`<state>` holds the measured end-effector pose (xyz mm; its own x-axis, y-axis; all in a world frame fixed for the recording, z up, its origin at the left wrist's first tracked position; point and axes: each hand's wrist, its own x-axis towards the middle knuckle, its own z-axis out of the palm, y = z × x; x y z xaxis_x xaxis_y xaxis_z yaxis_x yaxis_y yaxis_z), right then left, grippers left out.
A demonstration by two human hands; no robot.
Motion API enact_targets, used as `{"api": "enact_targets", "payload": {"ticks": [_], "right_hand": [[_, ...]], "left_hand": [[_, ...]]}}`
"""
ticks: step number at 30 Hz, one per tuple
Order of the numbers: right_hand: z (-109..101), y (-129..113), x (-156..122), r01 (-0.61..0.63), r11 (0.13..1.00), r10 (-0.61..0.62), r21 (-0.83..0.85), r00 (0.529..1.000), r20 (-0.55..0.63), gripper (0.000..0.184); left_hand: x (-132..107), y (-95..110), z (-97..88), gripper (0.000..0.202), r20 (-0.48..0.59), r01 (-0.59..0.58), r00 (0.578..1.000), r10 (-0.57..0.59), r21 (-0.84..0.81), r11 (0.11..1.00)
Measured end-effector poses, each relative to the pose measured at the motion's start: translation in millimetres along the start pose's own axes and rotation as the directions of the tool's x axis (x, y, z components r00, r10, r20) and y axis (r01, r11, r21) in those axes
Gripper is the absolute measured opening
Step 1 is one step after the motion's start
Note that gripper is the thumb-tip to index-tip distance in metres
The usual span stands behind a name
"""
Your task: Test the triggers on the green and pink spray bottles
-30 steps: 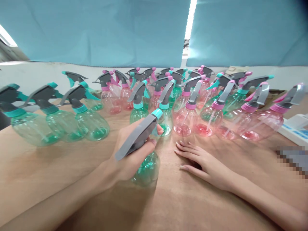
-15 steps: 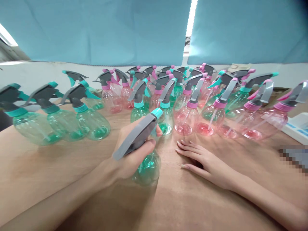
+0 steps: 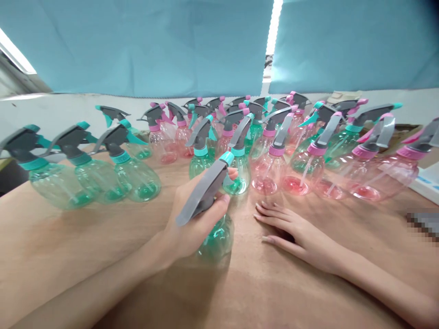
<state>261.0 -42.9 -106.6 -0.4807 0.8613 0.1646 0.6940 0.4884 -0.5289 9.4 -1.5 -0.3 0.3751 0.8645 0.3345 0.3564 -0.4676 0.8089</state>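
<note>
At the smooth table (image 3: 260, 292), left hand (image 3: 192, 234) clamps 1 bulbous plastic bottle (image 3: 217, 240) (right hand (image 3: 305, 232) outstretched).

Blue curtain (image 3: 154, 45) hung approx. 11 o'clock, second curtain (image 3: 350, 45) approx. 2, w/ bright gap (image 3: 274, 32) btwn. at 1. Off-white wall (image 3: 66, 108) showed below, approx. 10. White-&-blue item (image 3: 427, 182), partly cut off, sat at 3, nr. pixelated flat obj. (image 3: 428, 223) just past 3.

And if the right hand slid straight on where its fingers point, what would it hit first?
Probably the green spray bottle held by the left hand. Depth is unclear, though: the right hand might brush the standing green bottle just beyond instead.
</note>
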Motion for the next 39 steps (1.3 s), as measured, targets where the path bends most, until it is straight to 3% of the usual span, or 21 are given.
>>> {"api": "enact_targets", "payload": {"ticks": [28, 39], "right_hand": [[-0.1, 0.5, -0.4, -0.006, 1.000, 0.006, -0.026, 1.000, 0.003, 0.050], [1.7, 2.1, -0.7, -0.017, 1.000, 0.017, -0.020, 1.000, 0.008, 0.050]], "left_hand": [[0.1, -1.2, 0.9, 0.032, 0.004, -0.034, 0.999, 0.034, -0.015, 0.999], [-3.6, 2.3, -4.8, 0.029, 0.090, 0.019, 0.996, -0.017, -0.023, 1.000]]}}
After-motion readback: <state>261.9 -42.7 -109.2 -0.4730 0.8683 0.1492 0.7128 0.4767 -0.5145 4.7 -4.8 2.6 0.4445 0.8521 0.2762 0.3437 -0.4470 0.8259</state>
